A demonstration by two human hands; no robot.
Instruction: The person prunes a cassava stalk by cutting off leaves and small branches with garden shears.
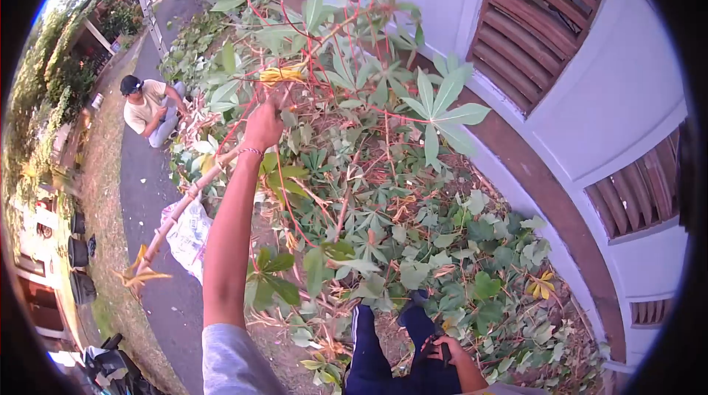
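My left hand [264, 126] is raised at the upper middle, fingers wrapped round a leafy branch [193, 192]. The branch's thick pale stem slants down to the left past my forearm, and its red stalks and green leaves [439, 111] spread above and right of the hand. Low by my dark trousers, my right hand [450, 351] is closed round a dark handle [445, 353]; the rest of that tool is hard to make out.
Cut leaves and stems [413, 247] cover the ground. A white bag [189, 236] lies beside the paved path [139, 166]. A person [153, 109] in a cap squats at the left. A ladder [147, 8] stands behind; a louvred wall [590, 122] curves along the right.
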